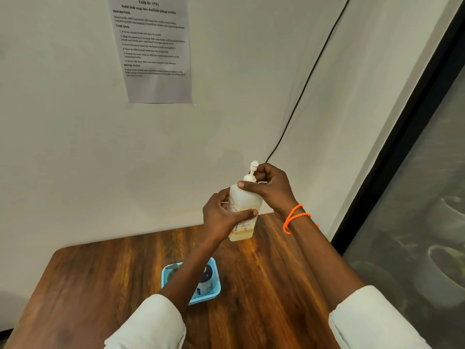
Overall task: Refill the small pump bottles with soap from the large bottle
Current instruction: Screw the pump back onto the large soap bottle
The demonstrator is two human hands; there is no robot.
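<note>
Sitting nearest, toward the middle of the wooden table (264,285), a blue mesh basket (216,285) with a small dark-capped bottle (205,280) lying in it, partly hidden under the left forearm; placed there probably as storage for finished bottles. Held up above the table's far edge, a translucent pump bottle (242,210) with only a shallow layer of amber soap at its bottom. Gripped around the labelled body by the left hand (221,217), fingers and thumb wrapped to steady it upright. Pinched at the white pump head (252,172) by the right hand (270,187), fingers curled about the collar, thumb across the shoulder, likely for twisting the pump; whether on or off cannot be told. Orange cord bracelet (293,217) on the right wrist. Bare wood left and right of the basket for setting things down; right edge close beside a dark-framed glass panel (415,197). Farther off, a pale wall bearing a printed task sheet (153,49) and a black cable (309,76).
</note>
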